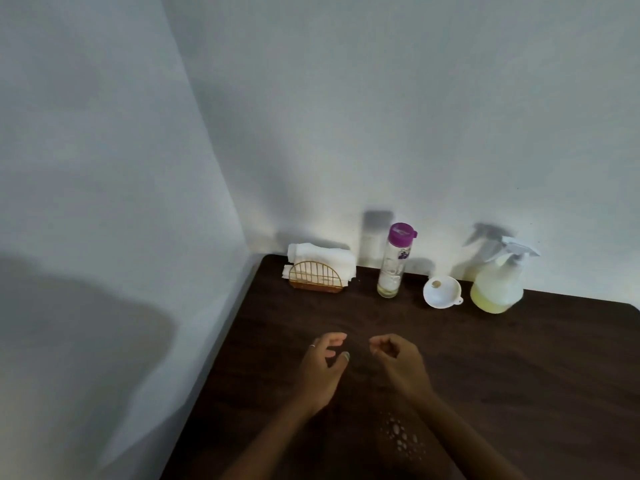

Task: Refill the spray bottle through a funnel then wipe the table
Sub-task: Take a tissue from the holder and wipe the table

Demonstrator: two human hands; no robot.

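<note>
A translucent spray bottle (497,287) with a white trigger head stands at the back right of the dark wooden table (519,375), yellowish liquid in its lower part. To its left a white funnel (441,292) lies mouth up on the table. A clear bottle with a purple cap (393,263) stands left of the funnel, a little liquid at its bottom. White folded towels (323,259) rest in a gold wire holder (316,277) at the back left. My left hand (323,365) and my right hand (398,362) hover side by side over the table's middle, fingers loosely curled, holding nothing.
A patch of droplets (401,434) glistens on the table near my right forearm. White walls meet in a corner behind the table's back left. The table's left edge runs diagonally along the left wall.
</note>
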